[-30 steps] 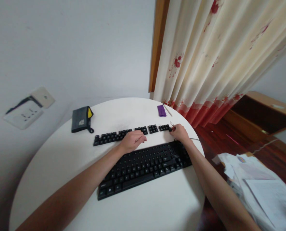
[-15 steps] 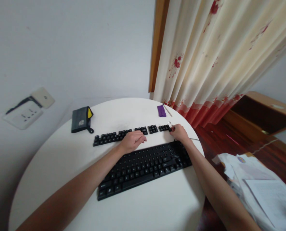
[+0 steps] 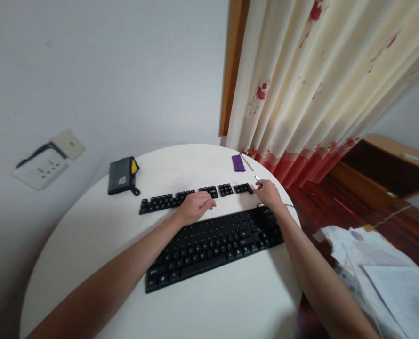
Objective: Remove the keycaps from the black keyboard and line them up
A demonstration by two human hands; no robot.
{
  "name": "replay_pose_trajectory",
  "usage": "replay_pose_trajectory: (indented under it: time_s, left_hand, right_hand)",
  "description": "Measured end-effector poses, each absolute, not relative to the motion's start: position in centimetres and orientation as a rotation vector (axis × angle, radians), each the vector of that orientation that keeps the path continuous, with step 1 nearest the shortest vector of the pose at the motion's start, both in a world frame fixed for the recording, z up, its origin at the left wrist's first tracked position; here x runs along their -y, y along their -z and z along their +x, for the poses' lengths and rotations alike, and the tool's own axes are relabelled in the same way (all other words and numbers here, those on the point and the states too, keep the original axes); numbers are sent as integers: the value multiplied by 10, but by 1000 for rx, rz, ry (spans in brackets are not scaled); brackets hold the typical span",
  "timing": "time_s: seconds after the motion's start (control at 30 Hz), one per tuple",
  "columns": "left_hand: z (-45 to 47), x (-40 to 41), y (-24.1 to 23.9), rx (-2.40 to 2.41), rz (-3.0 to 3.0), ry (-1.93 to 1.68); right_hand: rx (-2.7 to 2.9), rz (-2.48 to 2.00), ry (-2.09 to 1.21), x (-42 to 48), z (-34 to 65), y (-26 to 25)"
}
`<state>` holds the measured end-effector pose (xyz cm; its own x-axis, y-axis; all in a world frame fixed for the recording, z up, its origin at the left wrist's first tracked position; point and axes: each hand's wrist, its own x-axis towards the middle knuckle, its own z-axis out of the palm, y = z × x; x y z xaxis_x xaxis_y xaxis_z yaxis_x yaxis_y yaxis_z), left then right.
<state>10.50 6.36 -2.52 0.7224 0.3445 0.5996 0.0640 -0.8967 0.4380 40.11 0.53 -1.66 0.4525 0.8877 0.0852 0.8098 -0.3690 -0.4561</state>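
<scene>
Loose black keycaps (image 3: 225,189) lie in a row of groups on the round white table (image 3: 181,165). A black keyboard (image 3: 209,245) sits in front of them, many keys gone from its far part. My left hand (image 3: 196,208) rests between row and keyboard, over some keycaps, fingers loosely bent and apart, with nothing visible in them. Just past the row's right end, my right hand (image 3: 268,193) is closed on a small silver-tipped tool (image 3: 257,178), which points up and left. Its lower part is hidden by the fingers, so its exact kind cannot be told.
A grey pouch (image 3: 122,176) with yellow inside stands at the left. Toward the back right lie a purple cloth (image 3: 238,163) and a thin stick (image 3: 247,163). A thin cable (image 3: 287,205) runs off the right edge. Papers (image 3: 400,292) lie beyond, by the curtain (image 3: 287,94).
My right hand has moved slightly right, away from the last keycaps, with the silver-tipped tool in it. My left hand stays in place. The view has shifted a little.
</scene>
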Motion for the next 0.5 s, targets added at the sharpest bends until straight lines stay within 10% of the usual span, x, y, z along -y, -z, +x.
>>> replay_pose_trajectory:
  time_s: [0.5]
  left_hand:
    - [79,-51,-23,-635,2206,-731]
  right_hand:
    - [1477,-1549,-332,22,285,-9]
